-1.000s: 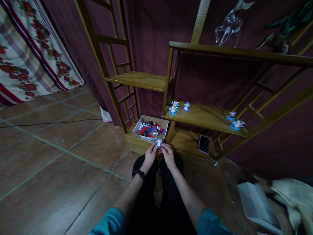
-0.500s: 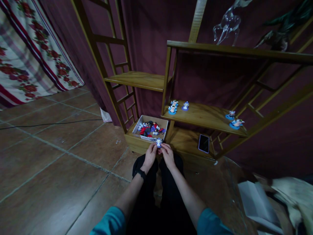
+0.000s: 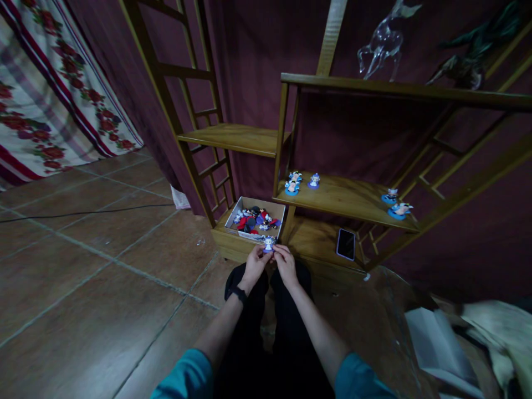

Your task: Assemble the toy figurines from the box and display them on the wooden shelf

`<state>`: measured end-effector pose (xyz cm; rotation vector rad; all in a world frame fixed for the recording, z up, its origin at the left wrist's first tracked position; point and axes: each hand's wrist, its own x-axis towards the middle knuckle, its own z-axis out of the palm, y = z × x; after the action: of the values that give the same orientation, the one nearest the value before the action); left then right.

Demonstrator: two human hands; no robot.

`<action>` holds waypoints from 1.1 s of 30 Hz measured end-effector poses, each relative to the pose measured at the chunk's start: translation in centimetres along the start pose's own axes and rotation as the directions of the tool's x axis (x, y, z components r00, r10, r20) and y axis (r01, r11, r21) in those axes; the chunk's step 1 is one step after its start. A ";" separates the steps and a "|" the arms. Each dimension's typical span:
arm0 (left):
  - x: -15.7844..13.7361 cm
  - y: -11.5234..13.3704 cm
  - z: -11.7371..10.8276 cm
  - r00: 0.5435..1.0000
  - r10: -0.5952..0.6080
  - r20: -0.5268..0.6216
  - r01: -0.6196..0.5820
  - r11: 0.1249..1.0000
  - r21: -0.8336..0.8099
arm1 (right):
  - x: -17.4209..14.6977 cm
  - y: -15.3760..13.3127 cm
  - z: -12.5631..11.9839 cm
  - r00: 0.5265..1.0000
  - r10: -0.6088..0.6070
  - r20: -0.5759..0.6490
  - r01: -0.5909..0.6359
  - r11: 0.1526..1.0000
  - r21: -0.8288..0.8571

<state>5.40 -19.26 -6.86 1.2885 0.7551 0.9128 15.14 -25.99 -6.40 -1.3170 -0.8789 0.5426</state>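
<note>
A small white and purple figurine stands upright between my fingertips, just in front of the open cardboard box. My left hand pinches its base from the left, and my right hand closes on it from the right. Several more figurines, red, black, white and purple, lie jumbled in the box. On the shelf above and to the right stands a similar purple and white figurine. Beside it are figurines on blue bases.
Two more blue-based figurines sit at the right end of the middle shelf. A phone lies on the lower shelf. Overhead stands a clear glass deer. A white box is on the floor at right.
The figurine has shifted very slightly left and down in my fingers, both hands keeping their hold. The view has tilted a little; the shelf things stay put.
</note>
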 end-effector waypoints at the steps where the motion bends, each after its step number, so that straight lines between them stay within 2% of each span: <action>1: -0.1 0.2 0.0 1.000 -0.005 0.000 0.005 1.000 -0.009 | 0.0 0.0 0.0 1.000 0.000 0.005 0.000 1.000 0.002; 16: -0.6 0.9 0.5 0.995 0.099 -0.027 -0.098 0.994 0.040 | 0.1 0.8 0.1 0.999 0.034 -0.009 -0.034 0.999 -0.015; 22: -0.6 0.7 0.4 0.987 0.157 -0.028 -0.153 0.982 0.109 | 0.1 0.8 0.2 0.998 0.056 0.017 -0.057 0.998 0.031; 33: -1.7 0.8 0.2 0.962 0.262 -0.071 -0.227 0.920 0.320 | 0.3 0.1 0.9 1.000 0.030 -0.010 -0.030 0.997 -0.065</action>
<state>4.70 -20.85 -6.07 1.6463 0.8632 1.1069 14.65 -25.20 -6.36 -1.3930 -0.8768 0.5349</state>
